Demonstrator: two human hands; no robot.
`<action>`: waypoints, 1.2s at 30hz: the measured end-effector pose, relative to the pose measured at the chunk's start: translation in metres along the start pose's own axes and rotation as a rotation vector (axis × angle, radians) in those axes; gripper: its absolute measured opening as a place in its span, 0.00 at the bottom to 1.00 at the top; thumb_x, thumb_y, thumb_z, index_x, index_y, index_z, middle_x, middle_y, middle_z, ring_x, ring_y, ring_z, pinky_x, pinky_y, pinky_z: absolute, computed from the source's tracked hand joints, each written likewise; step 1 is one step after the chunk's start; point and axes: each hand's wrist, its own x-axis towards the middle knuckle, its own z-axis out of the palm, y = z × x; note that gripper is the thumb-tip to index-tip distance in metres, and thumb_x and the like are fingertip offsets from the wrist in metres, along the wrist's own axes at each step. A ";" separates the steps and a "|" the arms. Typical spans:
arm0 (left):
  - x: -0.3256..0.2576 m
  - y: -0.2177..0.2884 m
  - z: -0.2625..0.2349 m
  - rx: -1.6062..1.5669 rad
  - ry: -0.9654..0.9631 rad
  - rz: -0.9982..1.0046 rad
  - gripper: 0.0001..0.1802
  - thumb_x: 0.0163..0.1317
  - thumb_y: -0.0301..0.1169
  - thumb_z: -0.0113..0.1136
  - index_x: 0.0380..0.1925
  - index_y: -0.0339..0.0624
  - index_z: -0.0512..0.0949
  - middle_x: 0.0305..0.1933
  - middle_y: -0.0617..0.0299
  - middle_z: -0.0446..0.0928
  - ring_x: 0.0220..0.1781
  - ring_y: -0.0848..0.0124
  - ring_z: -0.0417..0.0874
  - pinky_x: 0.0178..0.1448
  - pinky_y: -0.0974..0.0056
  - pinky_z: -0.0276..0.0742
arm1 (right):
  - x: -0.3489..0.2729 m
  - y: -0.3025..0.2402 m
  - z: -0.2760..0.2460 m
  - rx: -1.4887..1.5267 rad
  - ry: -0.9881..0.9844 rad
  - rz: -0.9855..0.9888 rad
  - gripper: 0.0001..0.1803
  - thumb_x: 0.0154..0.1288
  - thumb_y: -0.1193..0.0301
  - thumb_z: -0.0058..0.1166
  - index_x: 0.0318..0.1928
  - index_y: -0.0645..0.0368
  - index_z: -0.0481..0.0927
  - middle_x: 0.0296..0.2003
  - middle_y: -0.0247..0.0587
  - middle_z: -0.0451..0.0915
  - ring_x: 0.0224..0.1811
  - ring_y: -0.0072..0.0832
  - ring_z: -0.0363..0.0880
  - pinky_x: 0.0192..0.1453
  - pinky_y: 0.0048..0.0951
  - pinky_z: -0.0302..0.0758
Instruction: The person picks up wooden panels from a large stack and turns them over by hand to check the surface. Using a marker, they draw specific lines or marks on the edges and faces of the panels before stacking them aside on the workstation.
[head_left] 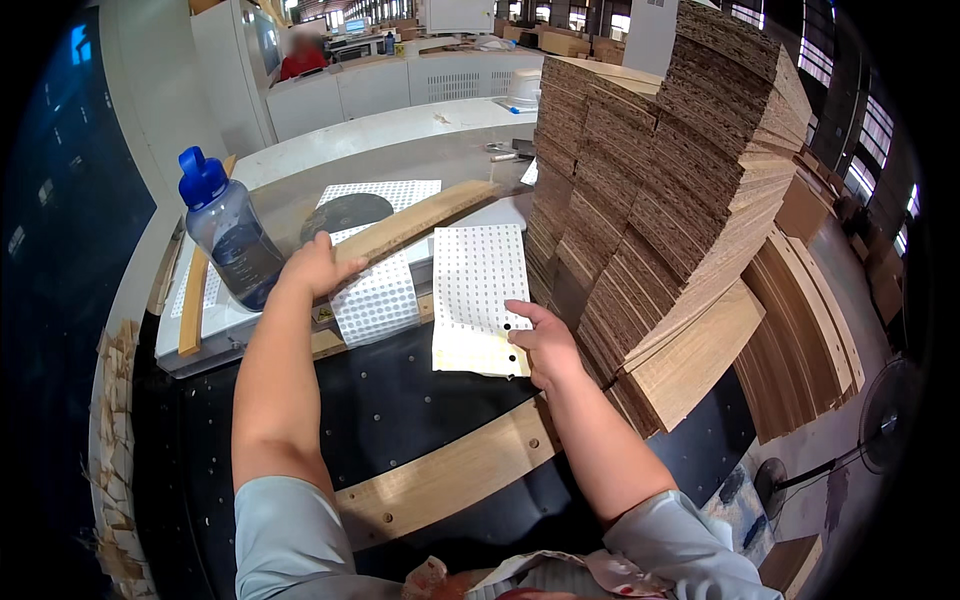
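Note:
My left hand (318,267) grips the near end of a narrow wooden strip (420,222), with thumb and fingers on either side of it. The strip lies slantwise across sheets on the grey worktop. Beneath that hand, a white sheet with grey dots (375,300) bends over the worktop's edge. My right hand (548,345) is at the right edge of another white sheet (480,275) with rows of small marks. Its index finger and thumb are apart over the sheet, beside a few black round spots. The lower part of this sheet looks yellowish.
A blue-capped water bottle (230,235) stands at left. Tall stacks of particle board pieces (650,170) rise close to my right hand. A board with holes (450,470) lies on the black surface (400,400) before me. Scissors (512,150) lie farther back. A fan (885,420) is at right.

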 end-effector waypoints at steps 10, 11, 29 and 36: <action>-0.002 -0.003 -0.001 -0.064 -0.007 0.007 0.42 0.46 0.60 0.60 0.47 0.31 0.68 0.48 0.41 0.74 0.51 0.52 0.76 0.54 0.56 0.70 | 0.104 -0.037 0.034 -0.594 0.019 -0.099 0.20 0.48 0.85 0.47 0.44 0.61 0.77 0.38 0.50 0.78 0.41 0.36 0.77 0.44 0.30 0.73; -0.003 -0.004 -0.003 -0.061 0.007 0.016 0.41 0.45 0.59 0.60 0.46 0.32 0.68 0.48 0.42 0.74 0.51 0.52 0.76 0.54 0.56 0.70 | 0.113 -0.047 0.039 -0.752 0.044 -0.116 0.18 0.49 0.84 0.47 0.43 0.60 0.77 0.37 0.50 0.78 0.41 0.38 0.77 0.45 0.31 0.73; -0.045 -0.022 0.061 -0.006 0.666 0.366 0.16 0.51 0.37 0.61 0.36 0.39 0.74 0.47 0.51 0.71 0.53 0.53 0.69 0.58 0.54 0.62 | 0.034 -0.008 0.035 -1.532 -0.030 -0.682 0.16 0.51 0.77 0.48 0.43 0.56 0.75 0.48 0.47 0.72 0.54 0.41 0.68 0.52 0.40 0.66; -0.123 -0.086 0.082 0.117 0.495 0.269 0.08 0.49 0.30 0.58 0.29 0.40 0.72 0.33 0.53 0.70 0.41 0.53 0.70 0.45 0.53 0.67 | 0.038 0.012 0.035 -1.290 -0.137 -0.127 0.23 0.52 0.77 0.48 0.52 0.60 0.68 0.50 0.51 0.72 0.56 0.43 0.68 0.58 0.38 0.66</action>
